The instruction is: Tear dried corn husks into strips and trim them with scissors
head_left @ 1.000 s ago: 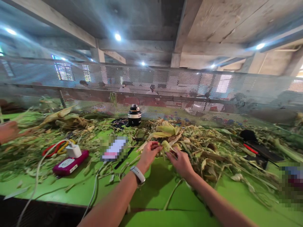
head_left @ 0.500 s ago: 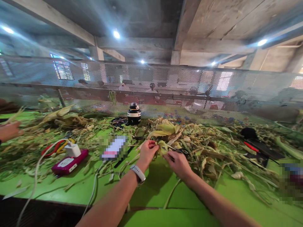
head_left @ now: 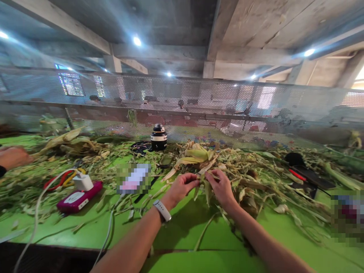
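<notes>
Fingers first: the left hand and right hand nearly meet at the tips, thumbs and forefingers pinched narrow on a small piece of corn husk. The piece sits between them, above the bare front of the green table. Its gathered top is at the fingertips; its loose strips hang downward, long axis roughly upright and across the line joining the hands. The right fingers are nearer its middle, the left ones at its left edge. Exact grip under the fingertips hidden.

Just beyond: a larger husk bundle on a heap of dry scraps. Left wrist carries a white band. To the left, a phone, then a purple box bearing a white plug. Behind the heap, a black bottle. Far left, a co-worker's hand, well apart.
</notes>
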A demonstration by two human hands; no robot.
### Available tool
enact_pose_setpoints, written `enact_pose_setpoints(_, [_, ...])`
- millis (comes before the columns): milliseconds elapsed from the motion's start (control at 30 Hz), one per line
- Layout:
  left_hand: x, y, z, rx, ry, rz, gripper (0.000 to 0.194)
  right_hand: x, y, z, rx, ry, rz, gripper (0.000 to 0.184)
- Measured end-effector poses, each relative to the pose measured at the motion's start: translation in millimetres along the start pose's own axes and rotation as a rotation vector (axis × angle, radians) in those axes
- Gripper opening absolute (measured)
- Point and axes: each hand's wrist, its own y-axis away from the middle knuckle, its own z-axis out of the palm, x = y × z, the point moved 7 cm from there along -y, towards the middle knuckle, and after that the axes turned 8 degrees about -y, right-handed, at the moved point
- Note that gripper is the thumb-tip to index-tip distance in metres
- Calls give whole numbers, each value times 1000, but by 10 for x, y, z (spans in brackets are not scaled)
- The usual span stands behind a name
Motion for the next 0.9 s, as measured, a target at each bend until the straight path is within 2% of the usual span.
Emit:
enact_pose_setpoints(200, [-41,-1,-35,24,131,-44,44,189,7,3,22,-94,167,42])
enact_pose_setpoints(433, [-30,20,-44,47,156,-68,49,132,34,19,29,-180,236,44])
enact_pose_setpoints(667, [-44,4,-58,43,203,-63,48,169,151,214,-97,-468,551,52])
enact_pose_setpoints(900, [-98,-42,-174,156,236,-79,51,127,162,214,-152,-488,549,57])
